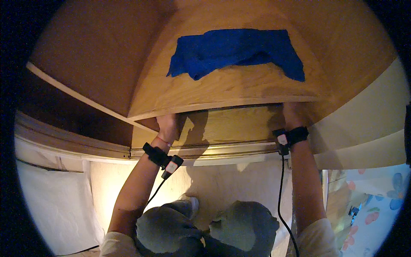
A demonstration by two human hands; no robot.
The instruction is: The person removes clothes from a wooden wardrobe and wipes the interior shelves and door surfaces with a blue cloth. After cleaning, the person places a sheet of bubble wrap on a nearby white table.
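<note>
Both arms reach forward into a wooden cabinet. My left hand is at the front edge of a wooden shelf, on its left side. Its fingers are hidden beneath that edge. Near the shelf's right end, my right hand goes under the same edge, fingers also out of sight. Whether either hand grips anything cannot be seen. A dark blue cloth lies unevenly spread on the shelf, apart from both hands. Below the shelf shows a lower wooden board, with shadows falling across it.
A metal sliding-door track runs along the cabinet's front. On the left, a darker compartment lies below another shelf edge. A pale curved panel borders the right side. Flower-patterned fabric is at lower right. Cables hang from both wrist devices.
</note>
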